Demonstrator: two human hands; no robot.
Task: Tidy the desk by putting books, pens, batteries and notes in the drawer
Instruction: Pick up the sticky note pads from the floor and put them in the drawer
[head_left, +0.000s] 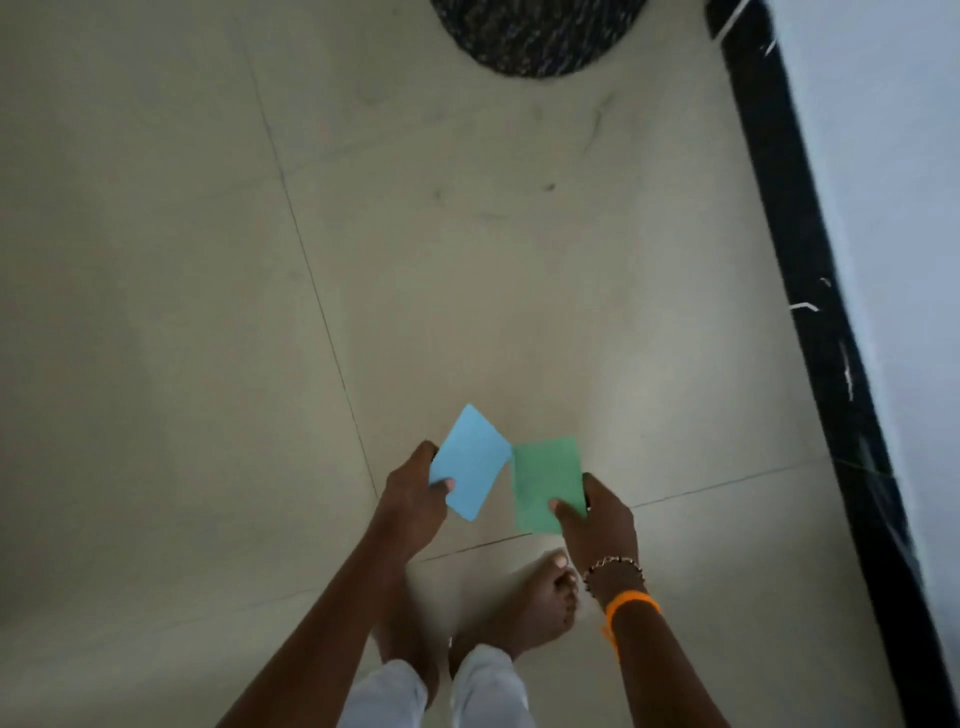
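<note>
My left hand (413, 499) pinches a light blue paper note (470, 460) by its lower left edge, thumb on top. A green paper note (545, 480) is pinched by my right hand (595, 519) at its lower right corner. The two notes are held side by side above the floor, their near corners almost touching. No desk or drawer is in view. My right wrist wears a bead bracelet and an orange band.
Pale tiled floor (208, 312) fills the view. A dark round woven rug or basket (540, 31) lies at the top. A black marbled skirting (810, 291) and a white wall (893, 156) run along the right. My bare feet (540, 603) are below the hands.
</note>
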